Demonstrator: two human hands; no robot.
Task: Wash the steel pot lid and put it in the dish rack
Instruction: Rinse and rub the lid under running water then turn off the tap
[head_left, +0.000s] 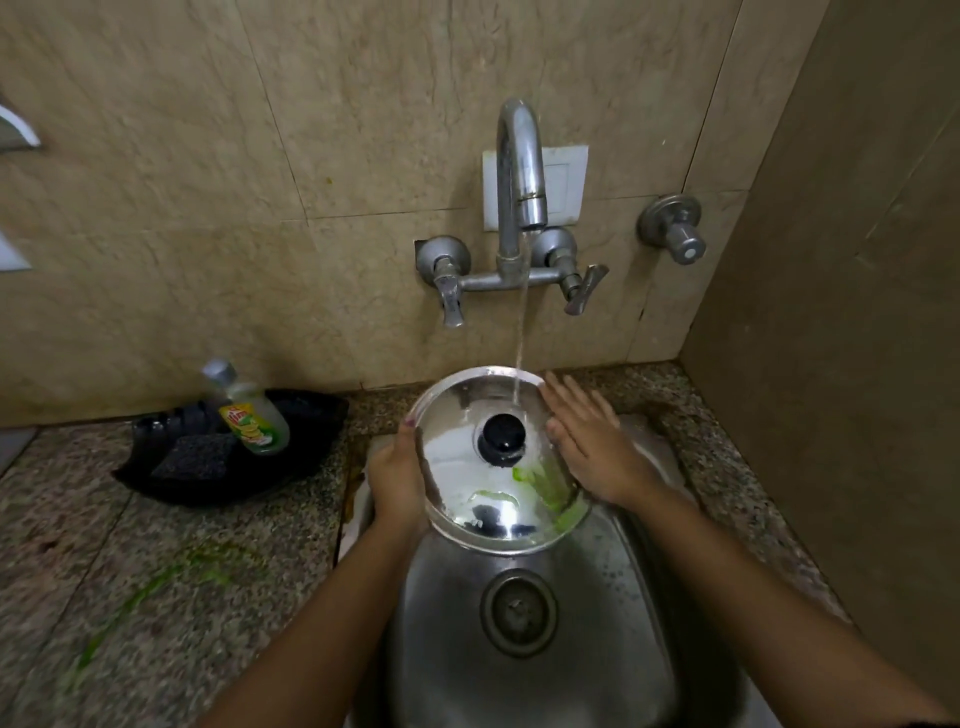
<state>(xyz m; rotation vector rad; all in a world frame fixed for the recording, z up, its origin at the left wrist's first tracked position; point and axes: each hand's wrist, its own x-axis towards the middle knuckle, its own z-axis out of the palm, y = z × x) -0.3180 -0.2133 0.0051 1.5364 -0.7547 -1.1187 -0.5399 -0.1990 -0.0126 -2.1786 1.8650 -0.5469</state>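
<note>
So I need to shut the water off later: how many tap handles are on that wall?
3: a left lever and a right lever on the mixer under the spout, plus a separate round knob further right.

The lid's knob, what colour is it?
Black, seen in the head view: the knob sits mid-lid.

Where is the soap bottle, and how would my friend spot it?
Start at the steel sink and look left along the speckled counter to the black tray by the wall. The soap bottle leans in that tray, next to a dark scrub pad. It is the only clear bottle, with a silver cap and yellow-green label.
</note>
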